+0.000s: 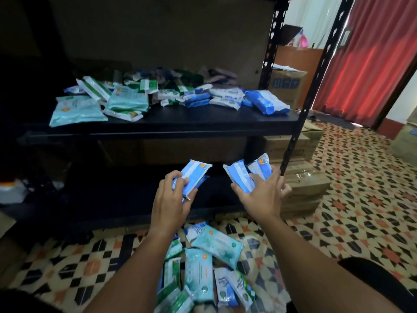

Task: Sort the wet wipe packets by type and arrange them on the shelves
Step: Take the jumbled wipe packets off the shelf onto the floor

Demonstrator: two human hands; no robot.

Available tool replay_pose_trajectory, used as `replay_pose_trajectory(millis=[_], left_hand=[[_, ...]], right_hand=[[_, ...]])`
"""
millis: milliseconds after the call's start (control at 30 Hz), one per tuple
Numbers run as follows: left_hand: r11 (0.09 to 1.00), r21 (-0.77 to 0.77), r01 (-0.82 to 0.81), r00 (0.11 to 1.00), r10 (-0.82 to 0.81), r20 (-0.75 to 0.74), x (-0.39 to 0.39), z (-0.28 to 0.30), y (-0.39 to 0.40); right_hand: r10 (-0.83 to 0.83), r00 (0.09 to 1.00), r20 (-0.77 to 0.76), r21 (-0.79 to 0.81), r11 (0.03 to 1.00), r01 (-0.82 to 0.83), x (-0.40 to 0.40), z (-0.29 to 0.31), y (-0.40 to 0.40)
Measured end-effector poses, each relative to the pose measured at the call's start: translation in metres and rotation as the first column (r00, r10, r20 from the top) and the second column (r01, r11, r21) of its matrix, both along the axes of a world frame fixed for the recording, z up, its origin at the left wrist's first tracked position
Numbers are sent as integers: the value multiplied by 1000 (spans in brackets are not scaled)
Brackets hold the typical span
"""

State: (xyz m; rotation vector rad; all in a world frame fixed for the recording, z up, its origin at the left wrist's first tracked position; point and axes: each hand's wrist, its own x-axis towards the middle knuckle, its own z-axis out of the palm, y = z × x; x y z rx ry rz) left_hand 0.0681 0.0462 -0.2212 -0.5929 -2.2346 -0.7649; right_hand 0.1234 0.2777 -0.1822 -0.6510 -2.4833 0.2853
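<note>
My left hand (173,197) grips a blue wet wipe packet (194,172) in front of the dark lower shelf (126,199). My right hand (264,195) holds two blue packets (248,175) side by side, just left of the rack's front post. On the upper shelf (180,123) lie several packets: teal ones (76,111) at the left, green-and-white ones (99,89) behind them, blue ones (266,101) at the right. A loose pile of mixed packets (203,267) lies on the floor between my forearms.
The black metal rack post (300,118) stands at the right. Flattened cardboard boxes (302,177) are stacked beside the rack on the patterned tile floor (349,211). A red curtain (365,59) hangs at the far right. White clutter (13,190) sits at the lower shelf's left end.
</note>
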Motion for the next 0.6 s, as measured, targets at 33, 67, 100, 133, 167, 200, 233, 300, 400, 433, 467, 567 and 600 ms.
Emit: replay_pose_trajectory(millis=[33,67,100,133,167,200,233,300,400,433,467,567,600], left_hand=[[1000,-9,-8,1000,8,28,4,-12,-3],[1000,-23,-16,999,17,48,7,-21,-5],[999,-41,-22,997,25,71,10,-32,-7],[998,-58,-28,996,33,86,12,-42,-9],[997,-75,-31,994,38,98,14,-51,-11],[995,-91,-35,992,45,114,16,-61,-13],[994,-105,-39,990,53,133,17,-70,-15],[990,-131,-44,979,69,191,21,-89,-20],[984,-169,-53,945,104,309,27,-113,-24],[983,-176,-52,934,110,339,28,-121,-25],[982,-182,-52,928,115,355,30,-127,-25],[973,-224,-62,916,145,375,32,-145,-28],[968,-244,-65,908,158,387,32,-150,-29]], right_hand=[[2,1000,28,-11,1000,-2,2,-11,0],[4,999,55,-17,1000,-3,3,-19,0],[7,996,92,-26,1000,-4,5,-29,-1],[10,992,126,-40,999,-5,7,-38,-1],[14,986,164,-56,998,-5,9,-47,-1],[12,977,213,-75,997,4,11,-56,-2],[8,964,265,-88,996,16,13,-65,-3],[3,930,367,-116,992,43,17,-83,-3],[30,870,491,-194,978,76,19,-107,-3],[34,855,518,-215,972,91,19,-115,-3],[34,843,536,-229,968,106,18,-123,-2],[14,828,561,-264,951,163,16,-142,0],[5,821,571,-276,943,187,15,-145,2]])
